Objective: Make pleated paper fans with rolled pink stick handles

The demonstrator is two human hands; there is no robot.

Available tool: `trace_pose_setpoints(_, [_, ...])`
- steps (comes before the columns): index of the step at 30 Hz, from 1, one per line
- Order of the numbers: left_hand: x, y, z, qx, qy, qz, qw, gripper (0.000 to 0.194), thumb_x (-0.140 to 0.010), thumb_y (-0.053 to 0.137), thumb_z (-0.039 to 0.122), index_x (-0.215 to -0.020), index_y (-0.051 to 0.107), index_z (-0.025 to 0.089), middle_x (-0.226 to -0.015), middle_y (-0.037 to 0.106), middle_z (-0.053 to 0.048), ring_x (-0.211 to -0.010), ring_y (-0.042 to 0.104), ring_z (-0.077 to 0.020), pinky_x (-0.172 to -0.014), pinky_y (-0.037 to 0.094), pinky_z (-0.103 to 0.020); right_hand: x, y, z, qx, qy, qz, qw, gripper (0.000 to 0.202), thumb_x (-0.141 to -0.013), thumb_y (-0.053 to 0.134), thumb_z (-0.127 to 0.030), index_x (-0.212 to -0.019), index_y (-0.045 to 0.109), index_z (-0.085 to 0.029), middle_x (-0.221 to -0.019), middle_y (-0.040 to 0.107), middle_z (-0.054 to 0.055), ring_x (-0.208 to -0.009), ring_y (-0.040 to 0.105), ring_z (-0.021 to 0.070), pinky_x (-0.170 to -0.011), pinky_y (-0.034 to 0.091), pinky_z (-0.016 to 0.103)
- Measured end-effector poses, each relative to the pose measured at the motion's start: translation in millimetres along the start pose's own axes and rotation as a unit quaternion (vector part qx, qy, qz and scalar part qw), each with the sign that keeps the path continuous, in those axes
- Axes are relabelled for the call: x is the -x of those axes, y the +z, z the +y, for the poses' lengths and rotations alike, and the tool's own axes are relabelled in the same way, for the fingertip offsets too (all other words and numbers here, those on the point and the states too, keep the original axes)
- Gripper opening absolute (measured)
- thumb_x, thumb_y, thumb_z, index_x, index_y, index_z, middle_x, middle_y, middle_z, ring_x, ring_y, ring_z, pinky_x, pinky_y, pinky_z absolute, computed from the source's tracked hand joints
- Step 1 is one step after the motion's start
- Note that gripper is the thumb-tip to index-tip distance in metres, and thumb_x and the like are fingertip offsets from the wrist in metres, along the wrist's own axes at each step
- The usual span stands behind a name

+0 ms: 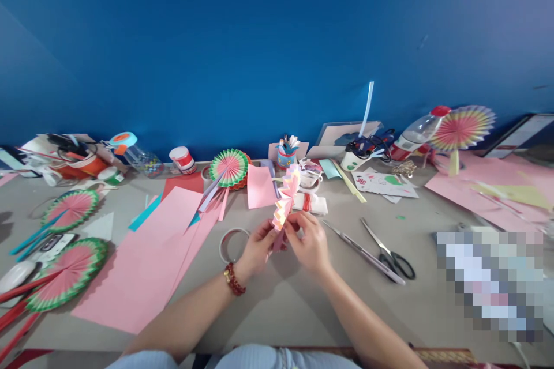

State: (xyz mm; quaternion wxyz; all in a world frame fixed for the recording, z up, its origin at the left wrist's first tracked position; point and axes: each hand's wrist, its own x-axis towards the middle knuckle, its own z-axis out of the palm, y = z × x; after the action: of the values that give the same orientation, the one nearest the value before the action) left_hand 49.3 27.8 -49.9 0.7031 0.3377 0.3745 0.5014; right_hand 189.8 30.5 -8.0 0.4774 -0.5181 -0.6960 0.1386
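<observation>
A pleated paper fan (pixel 285 202), pink with pale yellow and white edges, stands upright and partly edge-on between my hands above the middle of the table. My left hand (pixel 259 245) grips its lower end, where a pinkish strip shows below the folds. The fingers of my right hand (pixel 309 239) are pinched at the fan's lower right side; the exact contact point is hidden. On the table just left of my left hand lies a roll of tape (pixel 222 248). To the right of my right hand are scissors (pixel 392 256) with black handles and a closed slim cutter (pixel 367 253).
Pink paper sheets (pixel 142 259) cover the left side. Finished pleated fans (pixel 69 277) lie at left, with another fan (pixel 229 168) at the back. A tilted bottle (pixel 418 132), a pen cup (pixel 286 155) and a white cup (pixel 354 158) line the blue wall (pixel 259 40). A blurred object (pixel 489 282) lies right.
</observation>
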Motion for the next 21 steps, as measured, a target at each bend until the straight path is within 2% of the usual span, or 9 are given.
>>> trace_pose_setpoints(5, [-2,0.0,-2,-0.02,0.005,0.0,1.0,0.044,-0.074,0.079,0.056,-0.084,0.065,0.015,-0.06,0.056,0.004,-0.052,0.049,-0.0083,-0.055,0.044,-0.023,0,-1,1,-0.001,-0.033,0.011,0.999,0.015,-0.091,0.058,-0.023,-0.076,0.06,-0.021,-0.07,0.062,0.001,-0.065,0.056,0.0171,-0.064,0.045,0.03])
trace_pose_setpoints(9, [-1,1.3,-1,-0.048,0.012,-0.005,0.999,0.046,-0.076,0.075,0.059,-0.081,0.06,0.017,-0.062,0.054,0.005,-0.051,0.047,-0.0072,-0.051,0.041,-0.021,-1,-2,1,-0.017,-0.035,0.013,0.999,0.018,-0.092,0.058,-0.022,-0.075,0.058,-0.021,-0.069,0.059,0.001,-0.064,0.055,0.0166,-0.062,0.045,0.03])
trace_pose_setpoints(16, [3,4.5,8,-0.125,0.024,-0.019,0.992,0.042,-0.08,0.071,0.057,-0.084,0.059,0.017,-0.061,0.055,0.005,-0.043,0.045,-0.0067,-0.042,0.035,-0.019,-4,-11,6,-0.014,-0.024,0.075,0.997,0.022,-0.093,0.058,-0.021,-0.072,0.055,-0.021,-0.066,0.055,-0.001,-0.062,0.052,0.0158,-0.061,0.043,0.029])
trace_pose_setpoints(19, [6,4.8,14,-0.161,0.061,-0.005,0.985,0.036,-0.084,0.068,0.053,-0.088,0.063,0.017,-0.065,0.059,0.003,-0.05,0.051,-0.0096,-0.049,0.042,-0.022,-6,-13,7,-0.018,-0.025,0.08,0.996,0.022,-0.094,0.058,-0.022,-0.072,0.054,-0.021,-0.066,0.054,-0.001,-0.061,0.052,0.0153,-0.059,0.042,0.028])
trace_pose_setpoints(21, [8,5.1,18,-0.185,0.094,0.005,0.978,0.03,-0.083,0.071,0.046,-0.094,0.067,0.018,-0.08,0.067,-0.002,-0.069,0.061,-0.014,-0.066,0.05,-0.025,-6,-14,7,-0.01,-0.021,0.081,0.996,0.024,-0.094,0.059,-0.023,-0.07,0.053,-0.021,-0.065,0.054,-0.001,-0.061,0.052,0.0151,-0.059,0.042,0.028])
